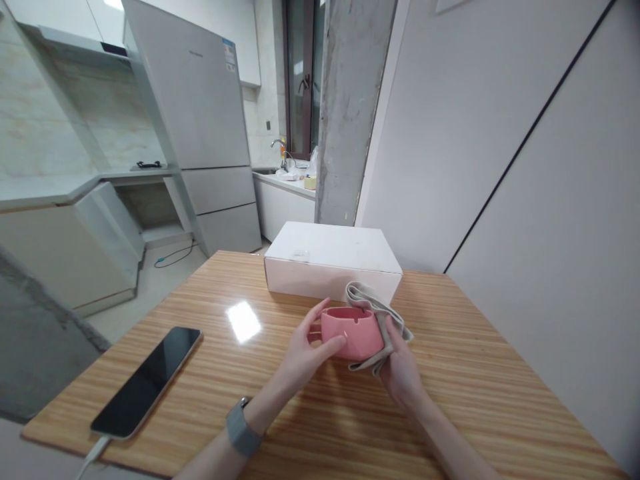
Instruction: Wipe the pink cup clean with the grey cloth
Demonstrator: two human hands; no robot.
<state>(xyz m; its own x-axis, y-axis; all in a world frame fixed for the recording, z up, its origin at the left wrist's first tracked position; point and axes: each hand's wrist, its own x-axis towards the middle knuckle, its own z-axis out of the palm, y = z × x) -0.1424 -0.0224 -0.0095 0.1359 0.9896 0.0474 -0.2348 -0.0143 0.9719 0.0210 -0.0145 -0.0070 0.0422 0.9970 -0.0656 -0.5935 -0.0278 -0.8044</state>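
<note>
A pink ashtray with a notched rim and faceted sides is held above the wooden table. My left hand grips its left side, thumb across the front and fingers behind. My right hand is closed on a folded grey cloth and presses it against the ashtray's right side. Part of the cloth hangs below the ashtray, and another fold stands up behind the rim. Fingers of the right hand are partly hidden by the cloth.
Behind the hands, a white box sits at the table's far edge. A smartphone with a white cable lies on the wooden table at the left. A white wall borders the right; a fridge stands beyond.
</note>
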